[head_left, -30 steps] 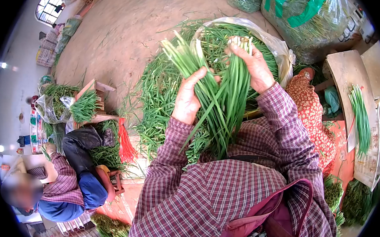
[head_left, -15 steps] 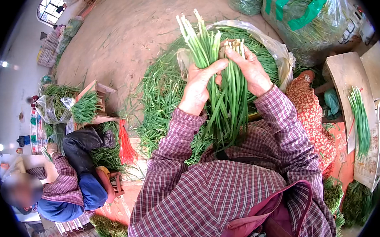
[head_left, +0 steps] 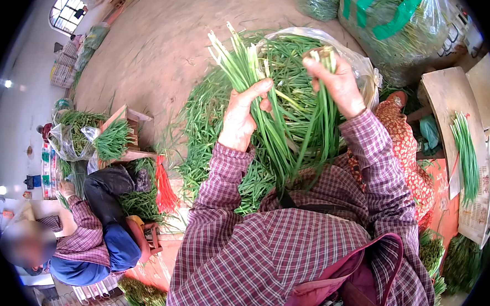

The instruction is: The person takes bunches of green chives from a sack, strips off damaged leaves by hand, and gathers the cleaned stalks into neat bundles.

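Observation:
My left hand (head_left: 241, 117) is closed round a bunch of garlic chives (head_left: 243, 70), pale stem ends up and green leaves hanging down. To its right, my right hand (head_left: 340, 86) grips a smaller bunch of chives (head_left: 325, 113) just under the cut ends, with thumb and fingers pinched; this hand is slightly blurred. A gap separates the two bunches at the top, while their leaves come close together lower down. Beneath both hands lies a large heap of loose chives (head_left: 210, 132), partly on a clear plastic sheet (head_left: 365, 72).
To my right, a tied bundle of chives (head_left: 466, 158) lies on a board (head_left: 447, 95). Big plastic bags of greens (head_left: 389, 45) stand at the back right. On the left sit a co-worker (head_left: 83, 233), red ties (head_left: 165, 190) and a wooden stand (head_left: 135, 125) holding chives.
My hands have moved apart: the right went right with its small bunch, the left shifted left and slightly down with the larger bunch. Both keep their hold.

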`<state>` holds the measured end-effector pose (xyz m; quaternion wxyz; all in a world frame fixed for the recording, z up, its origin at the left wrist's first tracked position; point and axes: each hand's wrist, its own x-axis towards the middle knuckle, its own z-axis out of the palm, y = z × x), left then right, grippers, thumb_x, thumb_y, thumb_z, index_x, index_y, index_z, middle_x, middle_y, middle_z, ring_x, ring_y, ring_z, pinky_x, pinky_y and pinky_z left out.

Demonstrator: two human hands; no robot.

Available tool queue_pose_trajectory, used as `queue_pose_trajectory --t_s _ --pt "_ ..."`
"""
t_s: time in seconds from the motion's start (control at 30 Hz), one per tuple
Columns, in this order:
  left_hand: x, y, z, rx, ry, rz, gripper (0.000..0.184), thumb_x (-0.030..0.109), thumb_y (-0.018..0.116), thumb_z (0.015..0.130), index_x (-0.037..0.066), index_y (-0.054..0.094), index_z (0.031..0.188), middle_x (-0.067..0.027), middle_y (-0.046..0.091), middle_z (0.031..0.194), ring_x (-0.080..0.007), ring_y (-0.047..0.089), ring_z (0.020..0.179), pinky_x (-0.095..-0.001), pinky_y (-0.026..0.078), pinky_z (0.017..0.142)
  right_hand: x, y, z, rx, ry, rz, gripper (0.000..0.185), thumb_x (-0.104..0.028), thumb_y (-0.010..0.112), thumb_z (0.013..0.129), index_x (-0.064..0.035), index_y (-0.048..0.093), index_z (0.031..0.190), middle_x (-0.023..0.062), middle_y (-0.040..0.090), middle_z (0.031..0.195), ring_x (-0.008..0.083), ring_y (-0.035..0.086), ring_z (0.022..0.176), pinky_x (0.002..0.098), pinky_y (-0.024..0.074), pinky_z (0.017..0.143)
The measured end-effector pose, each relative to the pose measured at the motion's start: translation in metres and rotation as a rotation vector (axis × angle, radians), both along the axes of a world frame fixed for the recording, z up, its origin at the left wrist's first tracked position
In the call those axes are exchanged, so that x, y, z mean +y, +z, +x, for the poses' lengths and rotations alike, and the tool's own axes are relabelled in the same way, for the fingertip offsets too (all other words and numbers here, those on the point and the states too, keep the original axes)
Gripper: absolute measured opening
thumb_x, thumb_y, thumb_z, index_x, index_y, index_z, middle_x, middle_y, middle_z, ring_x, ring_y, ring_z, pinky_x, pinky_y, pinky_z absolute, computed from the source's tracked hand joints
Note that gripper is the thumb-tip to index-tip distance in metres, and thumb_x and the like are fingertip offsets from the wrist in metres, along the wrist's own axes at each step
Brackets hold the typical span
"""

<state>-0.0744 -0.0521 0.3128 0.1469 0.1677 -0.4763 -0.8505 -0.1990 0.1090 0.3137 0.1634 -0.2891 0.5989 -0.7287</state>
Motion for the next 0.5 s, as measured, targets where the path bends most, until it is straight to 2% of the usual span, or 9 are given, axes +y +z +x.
queue_pose_trajectory --t_s 0.23,0.3,0.5 --pt "0.007 0.000 -0.002 0.044 -0.020 -0.118 0.030 0.006 0.074 0.073 0.007 0.060 0.099 0.0005 0.060 0.081 -0.0079 0.051 0.056 -0.0224 0.039 0.045 -0.020 0.007 0.011 -0.002 0.141 0.039 0.021 -0.021 0.069 0.084 -0.0038 0.065 0.096 -0.0024 0.061 0.074 0.0046 0.049 0.050 0.0196 0.0403 0.046" --pt "0.006 0.000 -0.003 0.052 -0.029 -0.100 0.028 0.006 0.074 0.073 0.007 0.060 0.098 0.0010 0.060 0.081 -0.0082 0.051 0.055 -0.0220 0.039 0.045 -0.023 0.008 0.012 0.030 0.258 0.075 0.019 -0.021 0.068 0.084 -0.0039 0.065 0.094 -0.0029 0.060 0.072 0.0042 0.049 0.051 0.0197 0.0405 0.046" --pt "0.001 0.000 -0.001 0.025 -0.034 -0.109 0.026 0.011 0.074 0.073 0.006 0.061 0.095 0.0003 0.059 0.075 -0.0086 0.050 0.053 -0.0224 0.040 0.045 -0.021 0.007 0.014 -0.008 0.208 0.031 0.018 -0.022 0.065 0.086 -0.0054 0.062 0.092 -0.0022 0.061 0.075 0.0053 0.050 0.050 0.0201 0.0410 0.046"
